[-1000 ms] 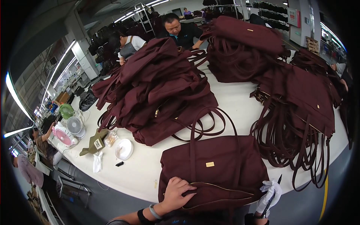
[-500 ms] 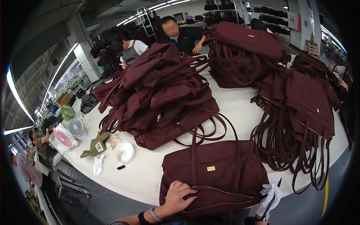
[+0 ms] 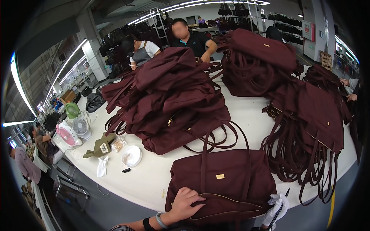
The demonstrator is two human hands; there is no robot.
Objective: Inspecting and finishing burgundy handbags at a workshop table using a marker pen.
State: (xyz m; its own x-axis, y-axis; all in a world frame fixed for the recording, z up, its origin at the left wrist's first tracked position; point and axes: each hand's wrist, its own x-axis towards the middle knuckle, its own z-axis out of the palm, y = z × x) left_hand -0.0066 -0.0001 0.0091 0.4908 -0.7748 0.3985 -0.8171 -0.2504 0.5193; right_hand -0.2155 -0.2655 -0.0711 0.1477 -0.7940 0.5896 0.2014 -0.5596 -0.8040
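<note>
A maroon handbag with two long straps and a small gold plate lies at the table's near edge. Its gold-zipped opening gapes toward me. My bare left hand pinches the left part of that opening's edge, thumb and fingers closed on the cloth. In a white glove, my right hand is closed round a slim black pen, close beside the bag's lower right corner. Whether it also touches the bag I cannot tell.
A tall heap of maroon bags stands beyond; more bags pile up far right, with straps hanging over the right edge. Left are a white bowl, a black cap, a white glove and fans. People work across the table.
The view has shifted slightly, so everything sits a little lower and to the right. Both hands keep their holds on the bag and pen.
</note>
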